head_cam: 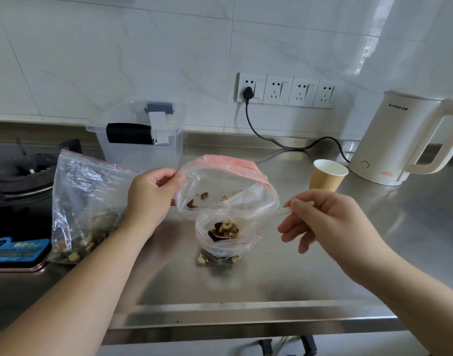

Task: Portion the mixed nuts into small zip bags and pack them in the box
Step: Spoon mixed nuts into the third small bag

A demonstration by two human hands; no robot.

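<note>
Steel counter (246, 286) runs under a white tiled wall. At far left sits a gas hob (19, 173), with a blue sponge (14, 249) on a pink tray at its near edge. Just right of it a big zip bag (84, 206) stands slumped, nuts pooled at its bottom. Behind it, against the wall, is the clear box (140, 147) with a black handle. The left hand (153, 199) pinches the rim of a second large bag (225, 186), held open and tilted, with only a few nuts left inside. Below its mouth a small bag (222, 242) stands on the counter, open, partly filled with nuts. The right hand (325, 219) grips a pale spoon (282, 213) by the handle, its bowl of nuts inside the small bag's mouth. Behind are a paper cup (327, 176), four wall sockets (287, 89), one with a black plug, and a white kettle (400, 140) at far right.
</note>
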